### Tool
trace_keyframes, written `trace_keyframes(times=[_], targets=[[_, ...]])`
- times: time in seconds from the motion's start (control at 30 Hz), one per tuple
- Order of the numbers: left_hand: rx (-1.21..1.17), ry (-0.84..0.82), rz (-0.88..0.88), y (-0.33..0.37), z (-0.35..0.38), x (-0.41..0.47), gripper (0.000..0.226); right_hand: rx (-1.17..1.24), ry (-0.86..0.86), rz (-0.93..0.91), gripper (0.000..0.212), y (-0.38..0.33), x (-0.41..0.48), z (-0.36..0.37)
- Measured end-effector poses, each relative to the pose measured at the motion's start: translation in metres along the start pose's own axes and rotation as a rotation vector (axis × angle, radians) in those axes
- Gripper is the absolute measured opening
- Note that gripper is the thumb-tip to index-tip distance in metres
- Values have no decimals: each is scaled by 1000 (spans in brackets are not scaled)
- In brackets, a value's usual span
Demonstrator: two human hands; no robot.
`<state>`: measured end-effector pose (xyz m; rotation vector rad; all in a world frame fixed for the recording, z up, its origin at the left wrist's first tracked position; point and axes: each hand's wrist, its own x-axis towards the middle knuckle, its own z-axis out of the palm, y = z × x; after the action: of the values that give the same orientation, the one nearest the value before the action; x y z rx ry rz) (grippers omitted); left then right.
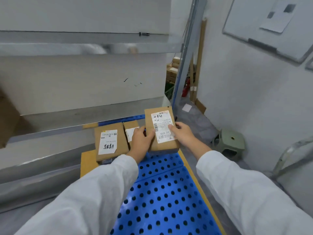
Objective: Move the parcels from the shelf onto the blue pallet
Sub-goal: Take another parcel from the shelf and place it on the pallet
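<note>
A brown cardboard parcel (160, 129) with a white shipping label hangs just above the far part of the blue pallet (162, 197). My left hand (141, 141) grips its left edge and my right hand (183, 134) grips its right edge, thumb on the label. Two more labelled parcels lie on the pallet to the left: a larger one (110, 141) stacked on a flat box, and a smaller one (131, 131) partly hidden behind my left hand. The grey metal shelf (50, 129) runs along the left.
A yellow-brown flat box (88, 161) lies under the larger parcel. A pale green plastic stool (231, 141) stands on the floor at the right. A whiteboard (271, 24) hangs on the right wall. More cartons (172, 70) show beyond the shelf post.
</note>
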<state>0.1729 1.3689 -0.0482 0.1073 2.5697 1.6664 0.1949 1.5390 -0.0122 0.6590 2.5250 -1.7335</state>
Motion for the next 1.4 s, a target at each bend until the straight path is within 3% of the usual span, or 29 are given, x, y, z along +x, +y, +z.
trace_keyframes(times=[0.2, 0.37, 0.6, 0.9, 1.03, 1.13, 1.27, 1.4], targets=[[32, 20, -102, -10, 26, 46, 36, -28, -110, 26, 31, 13, 72, 1], [322, 56, -207, -35, 39, 77, 56, -55, -188, 63, 33, 30, 115, 11], [745, 129, -101, -68, 49, 87, 59, -65, -286, 153, 36, 67, 143, 32], [956, 160, -52, -82, 54, 82, 77, -172, -345, 108, 35, 83, 157, 49], [939, 138, -65, -83, 55, 79, 81, -233, -388, 122, 32, 91, 156, 49], [840, 116, -60, -75, 51, 75, 75, -277, -391, 71, 35, 82, 152, 47], [794, 128, 1, -55, 20, 55, 61, -306, -216, -111, 37, 38, 142, 45], [821, 152, -6, -34, -48, 29, 62, -419, -369, -302, 43, -18, 105, 66]])
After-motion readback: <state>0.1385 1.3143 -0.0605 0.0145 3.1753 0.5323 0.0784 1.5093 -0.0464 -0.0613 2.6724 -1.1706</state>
